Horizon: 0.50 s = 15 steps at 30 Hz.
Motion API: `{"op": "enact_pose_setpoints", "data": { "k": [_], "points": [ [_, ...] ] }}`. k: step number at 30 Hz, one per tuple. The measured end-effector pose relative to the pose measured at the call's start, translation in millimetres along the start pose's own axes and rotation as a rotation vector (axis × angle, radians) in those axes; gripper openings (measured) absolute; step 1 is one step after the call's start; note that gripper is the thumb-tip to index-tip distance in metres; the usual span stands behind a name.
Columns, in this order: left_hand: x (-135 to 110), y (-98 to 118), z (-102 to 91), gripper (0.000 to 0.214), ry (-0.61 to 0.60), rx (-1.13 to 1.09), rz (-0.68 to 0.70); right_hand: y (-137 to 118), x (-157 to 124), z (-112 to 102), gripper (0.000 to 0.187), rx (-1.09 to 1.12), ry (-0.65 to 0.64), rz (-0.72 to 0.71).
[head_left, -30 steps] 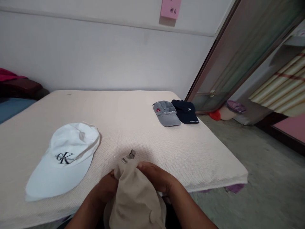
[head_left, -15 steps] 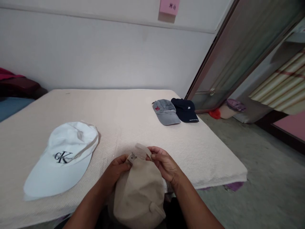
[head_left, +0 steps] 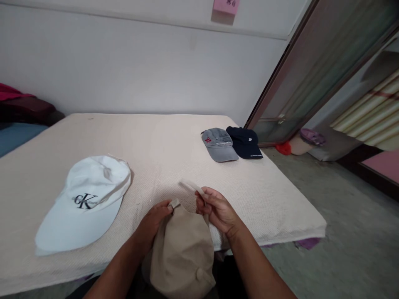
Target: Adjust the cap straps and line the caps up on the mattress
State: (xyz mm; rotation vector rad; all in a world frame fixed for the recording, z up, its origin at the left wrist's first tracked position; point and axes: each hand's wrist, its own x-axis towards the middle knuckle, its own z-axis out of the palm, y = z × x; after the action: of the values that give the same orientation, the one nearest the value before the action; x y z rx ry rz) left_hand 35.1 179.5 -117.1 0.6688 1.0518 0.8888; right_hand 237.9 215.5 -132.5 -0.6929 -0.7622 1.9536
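The left hand (head_left: 152,222) pinches the beige cap (head_left: 185,245), the right hand (head_left: 220,209) its strap (head_left: 190,185). Between them, the strap best lies untwisted.

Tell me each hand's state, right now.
Left hand: closed, holding the beige cap by its edge.
Right hand: closed, pinching the cap's strap.

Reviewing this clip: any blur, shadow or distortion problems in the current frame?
Head view: the strap of the beige cap smears at its free end, beyond the right hand; head view: the white cap's lettering is legible; head view: soft shadow below the pink note; head view: the door frame slants, perhaps from wide-angle distortion or camera tilt.
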Motion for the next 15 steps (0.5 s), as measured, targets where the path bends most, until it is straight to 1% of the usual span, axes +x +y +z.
{"op": "enact_pose_setpoints", "data": {
  "k": [2, 7, 11, 15],
  "points": [
    [-0.7, 0.0, 0.1, 0.016, 0.0, -0.029, -0.003, -1.2, 0.7, -1.4, 0.018, -0.032, 0.018, -0.006],
    [-3.6, 1.1, 2.0, 0.022, -0.086, -0.045, 0.032, -2.9, -1.5, -5.0, 0.024, -0.083, -0.021, 0.017],
    [-4.0, 0.6, 4.6, 0.024, -0.047, -0.062, 0.04, -5.5, -5.8, -6.4, 0.03, -0.104, -0.021, 0.082],
    [-1.9, -1.7, 6.0, 0.02, -0.06, -0.114, 0.0, -7.1, -6.9, -6.8, 0.029, -0.125, -0.032, 0.132]
  ]
}}
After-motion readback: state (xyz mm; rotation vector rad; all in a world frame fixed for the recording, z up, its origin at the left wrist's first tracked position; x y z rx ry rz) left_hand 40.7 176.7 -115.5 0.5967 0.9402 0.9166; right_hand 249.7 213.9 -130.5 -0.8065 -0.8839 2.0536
